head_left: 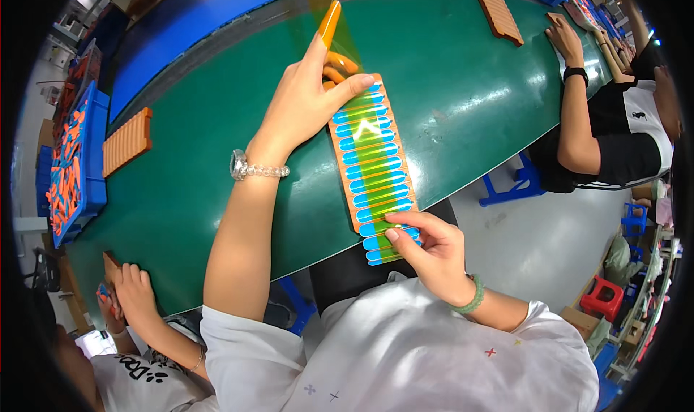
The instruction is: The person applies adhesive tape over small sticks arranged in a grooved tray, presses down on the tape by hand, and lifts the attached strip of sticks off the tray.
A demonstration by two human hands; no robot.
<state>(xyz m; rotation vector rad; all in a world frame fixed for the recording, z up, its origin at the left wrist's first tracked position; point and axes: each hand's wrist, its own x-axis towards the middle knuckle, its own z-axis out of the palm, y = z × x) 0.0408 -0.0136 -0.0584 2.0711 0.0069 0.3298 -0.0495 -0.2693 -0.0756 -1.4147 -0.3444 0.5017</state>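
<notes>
At centre frame our left hand (pixel 307 97) presses, fingers spread and thumb out, on the far end of the long orange ribbed tray of light-blue oval pieces (pixel 370 159), lying on the green surface (pixel 217 188). A clear yellow-green film strip (pixel 369 148) covers it. At lower centre our right hand (pixel 426 249) pinches the strip's near end; we judge smoothing the strip down comes next.
</notes>
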